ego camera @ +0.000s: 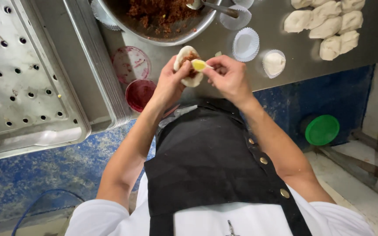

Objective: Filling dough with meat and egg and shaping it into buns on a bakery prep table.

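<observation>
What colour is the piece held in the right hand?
Yellow piece, pinched by the right hand; head view.

Left hand [168,83] cups a flat dough round [188,66] with brown filling [190,59] in its middle. Right hand [229,78] pinches a small yellow piece [199,65], touching the filling. Steel bowl [162,19] of the same brown mix sits above on the metal counter [285,61], spoon [211,6] resting in it. Paper cups [246,43] just right of the bowl; one cup holds a dough ball [274,63]. Raw dough portions [327,24] top right. Perforated trays [27,74] left, two red-stained lids [134,76] beside them. Green lid [322,130] on the floor.
</observation>
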